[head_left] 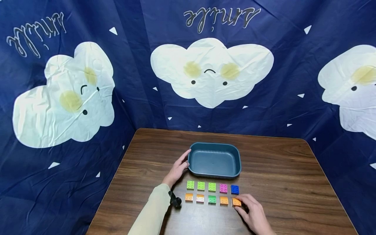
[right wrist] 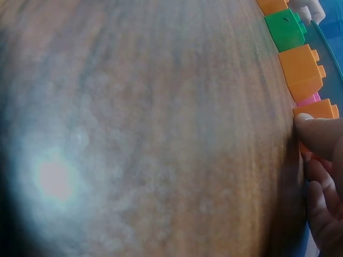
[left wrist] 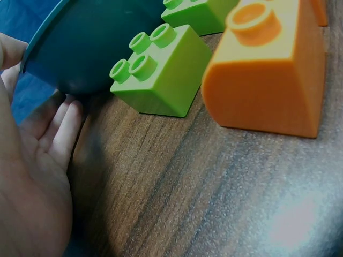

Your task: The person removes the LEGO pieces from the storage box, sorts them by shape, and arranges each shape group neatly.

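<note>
My left hand [head_left: 177, 169] rests at the left end of a dark teal plastic bin [head_left: 214, 173], its fingers against the outer wall and rim. In the left wrist view, the fingers [left wrist: 65, 128] lie low beside the bin. At the right end of the front row, my right hand [head_left: 253, 212] pinches an orange toy building brick [head_left: 236, 202] between thumb and fingers. That brick sits slightly turned. In the right wrist view, the thumb [right wrist: 321, 134] presses the near side of the orange brick [right wrist: 316, 109], and the fingers partly hide it.
Two rows of bricks stand before the bin. Behind are lime green bricks [head_left: 201, 186], a pink brick [head_left: 223, 188] and a blue brick [head_left: 234, 189]. In front are orange bricks [head_left: 224, 200] and a green brick [head_left: 212, 199]. A blue curtain [head_left: 141, 111] surrounds the wooden table [head_left: 282, 169].
</note>
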Demonstrator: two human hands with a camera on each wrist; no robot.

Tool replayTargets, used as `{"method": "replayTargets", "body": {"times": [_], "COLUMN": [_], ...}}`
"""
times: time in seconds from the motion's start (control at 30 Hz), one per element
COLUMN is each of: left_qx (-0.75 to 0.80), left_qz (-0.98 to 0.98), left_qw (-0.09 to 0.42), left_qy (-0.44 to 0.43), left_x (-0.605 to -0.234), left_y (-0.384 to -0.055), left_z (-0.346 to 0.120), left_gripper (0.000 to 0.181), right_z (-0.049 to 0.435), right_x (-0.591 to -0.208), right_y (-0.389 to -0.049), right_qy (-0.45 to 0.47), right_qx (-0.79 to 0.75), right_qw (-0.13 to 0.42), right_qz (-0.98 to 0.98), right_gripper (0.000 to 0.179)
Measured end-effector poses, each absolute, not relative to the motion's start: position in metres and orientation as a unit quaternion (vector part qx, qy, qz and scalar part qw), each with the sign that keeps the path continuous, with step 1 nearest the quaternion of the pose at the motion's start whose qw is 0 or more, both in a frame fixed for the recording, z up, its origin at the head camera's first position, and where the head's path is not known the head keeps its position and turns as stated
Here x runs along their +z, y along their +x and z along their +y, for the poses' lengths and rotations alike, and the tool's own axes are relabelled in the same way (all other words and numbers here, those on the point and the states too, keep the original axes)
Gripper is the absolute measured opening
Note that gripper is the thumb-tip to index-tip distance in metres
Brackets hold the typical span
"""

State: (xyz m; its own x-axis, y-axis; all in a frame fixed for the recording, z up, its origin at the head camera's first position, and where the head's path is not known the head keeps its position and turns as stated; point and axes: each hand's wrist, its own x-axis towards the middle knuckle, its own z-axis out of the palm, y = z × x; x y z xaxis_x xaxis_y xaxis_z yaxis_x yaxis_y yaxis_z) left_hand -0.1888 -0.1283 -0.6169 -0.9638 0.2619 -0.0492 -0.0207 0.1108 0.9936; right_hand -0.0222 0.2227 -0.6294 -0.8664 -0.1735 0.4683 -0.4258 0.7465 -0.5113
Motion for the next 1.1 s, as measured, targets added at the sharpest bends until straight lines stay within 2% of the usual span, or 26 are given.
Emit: {"method": "replayTargets", "body": {"times": [0.4, 0.63, 1.1], "left_qx": [0.642, 0.633, 0.681], "left_qz": [0.753, 0.76, 0.719], "left_qw": [0.112, 0.119, 0.108], "left_qy": [0.091, 0.085, 0.082], "left_x": [-0.617, -0.615, -0.613], "left_y": [-0.19, -0.19, -0.189], "left_z": [-0.129, -0.133, -0.139], "left_gripper": [0.064, 0.064, 0.063], "right_z": [0.229, 0.236, 0.258], "right_x": [-0.625, -0.619, -0.596], "right_y": [-0.02, -0.018, -0.026], "right_qy": [0.156, 0.125, 0.125], "right_qx": [0.324, 0.332, 0.291], "right_qw": [0.194, 0.165, 0.18], "right_qz": [-0.913, -0.92, -0.931], "right_gripper": [0.053, 0.059, 0.066]}}
